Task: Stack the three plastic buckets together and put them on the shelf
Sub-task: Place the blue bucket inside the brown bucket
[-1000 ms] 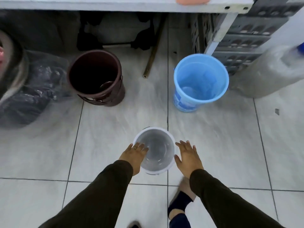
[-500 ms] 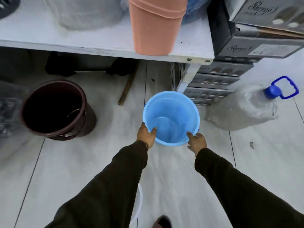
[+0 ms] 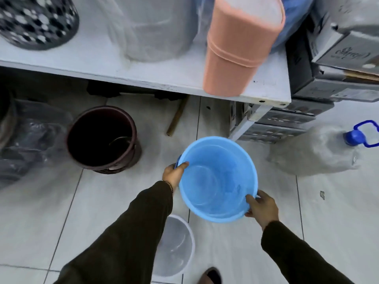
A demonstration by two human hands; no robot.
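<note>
A light blue plastic bucket point(image 3: 217, 179) is held up off the tiled floor, tilted toward me. My left hand point(image 3: 174, 173) grips its left rim and my right hand point(image 3: 260, 208) grips its near right rim. A clear bucket with a white rim point(image 3: 176, 247) stands on the floor below my left forearm, partly hidden by the sleeve. A dark brown bucket point(image 3: 102, 140) stands on the floor to the left, in front of the white shelf point(image 3: 143, 78).
On the shelf stand a salmon plastic bin point(image 3: 240, 50), a wrapped white item point(image 3: 151, 27) and a black patterned basket point(image 3: 34, 21). Grey boxes point(image 3: 328, 74) are stacked right. A big water bottle with a blue cap point(image 3: 320, 152) lies on the floor. Dark plastic bags point(image 3: 24, 144) sit left.
My hands left the clear bucket, took the blue bucket by its rim and lifted it toward me. The view has tilted up toward the shelf.
</note>
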